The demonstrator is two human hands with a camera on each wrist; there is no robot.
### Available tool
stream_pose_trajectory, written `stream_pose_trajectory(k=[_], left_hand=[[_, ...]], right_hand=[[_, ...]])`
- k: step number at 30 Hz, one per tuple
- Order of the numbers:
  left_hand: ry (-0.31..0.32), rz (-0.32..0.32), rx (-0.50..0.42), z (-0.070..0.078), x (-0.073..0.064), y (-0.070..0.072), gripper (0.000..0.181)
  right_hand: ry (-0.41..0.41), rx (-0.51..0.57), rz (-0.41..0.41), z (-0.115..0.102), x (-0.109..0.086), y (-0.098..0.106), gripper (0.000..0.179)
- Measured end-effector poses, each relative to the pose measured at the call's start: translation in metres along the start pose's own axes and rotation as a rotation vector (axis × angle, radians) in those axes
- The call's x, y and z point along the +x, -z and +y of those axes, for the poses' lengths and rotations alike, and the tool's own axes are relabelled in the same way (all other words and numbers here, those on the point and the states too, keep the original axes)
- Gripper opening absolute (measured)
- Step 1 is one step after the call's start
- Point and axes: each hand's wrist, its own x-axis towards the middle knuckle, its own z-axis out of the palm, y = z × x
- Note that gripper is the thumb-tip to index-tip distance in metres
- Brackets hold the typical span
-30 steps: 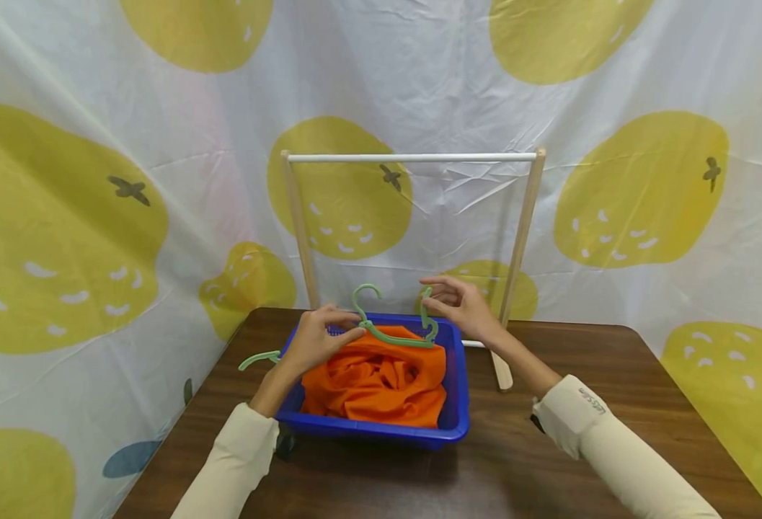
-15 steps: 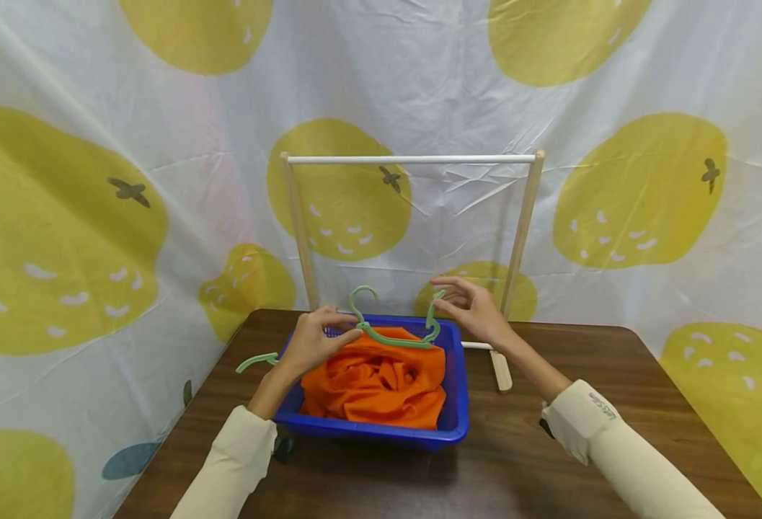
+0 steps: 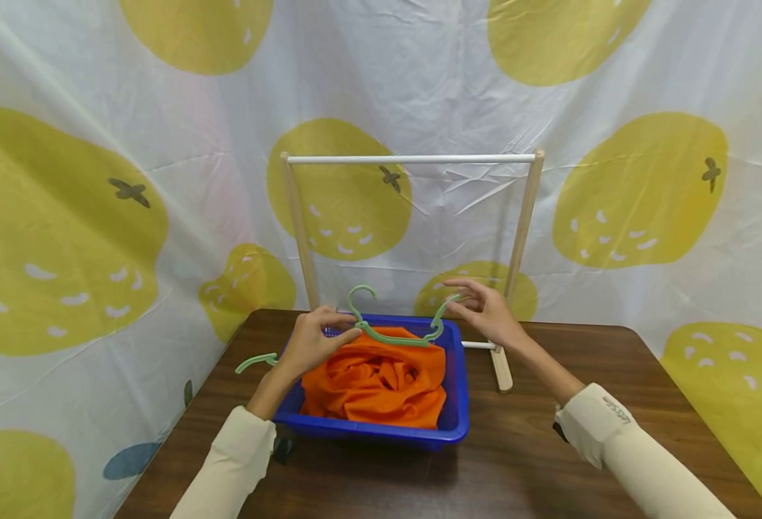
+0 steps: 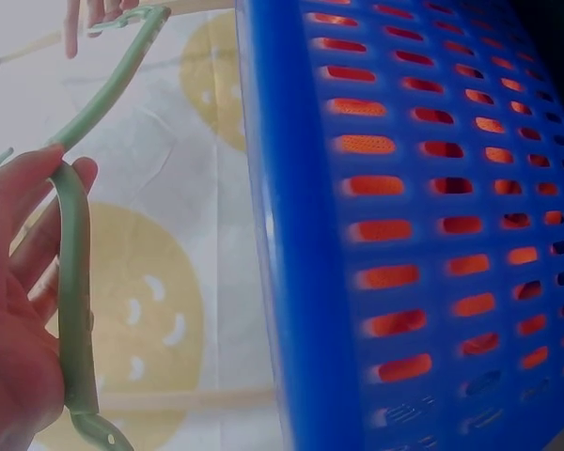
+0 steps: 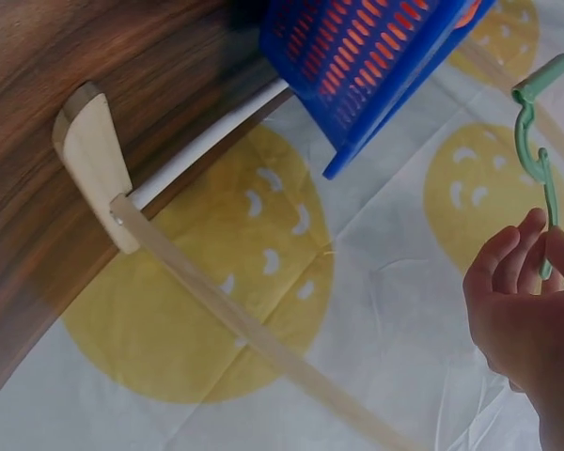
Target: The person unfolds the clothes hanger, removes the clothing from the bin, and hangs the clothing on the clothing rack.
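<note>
A light green folding hanger (image 3: 393, 339) is held over a blue basket (image 3: 381, 435), its hook pointing up. My left hand (image 3: 311, 340) pinches the hanger's middle, near the base of the hook, between thumb and fingers. From behind that wrist, the hanger's left arm (image 3: 256, 361) sticks out. My right hand (image 3: 492, 317) pinches the tip of the jointed right end piece, which slants up and outward. In the right wrist view, the hinge (image 5: 536, 167) shows above the fingers. Crumpled orange cloth (image 3: 374, 393) fills much of the basket, below the hanger.
Behind the basket stands a rack with wooden posts (image 3: 522, 238) and a white top bar (image 3: 413, 159). Its wooden foot (image 3: 501, 371) rests on the brown table (image 3: 569, 404), right of the basket. A fruit-patterned curtain (image 3: 471, 86) hangs at the back and sides.
My right hand has moved rightward, swinging the hanger's end piece from nearly upright to slanting outward. My left hand has barely moved and keeps its pinch. Basket and cloth are unchanged.
</note>
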Motion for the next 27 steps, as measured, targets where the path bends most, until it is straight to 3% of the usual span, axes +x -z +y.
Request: stream_pose_trajectory(k=[18,27], left_hand=[[0.026,0.032,-0.009,-0.003,-0.001,0.004,0.023],[0.036,0.062,-0.064,-0.004,-0.002,0.006,0.020]], right_hand=[[-0.035,-0.072,-0.005,0.015,-0.017,0.015,0.046],[-0.057,-0.118,-0.001,0.023,-0.024,0.016,0.045]])
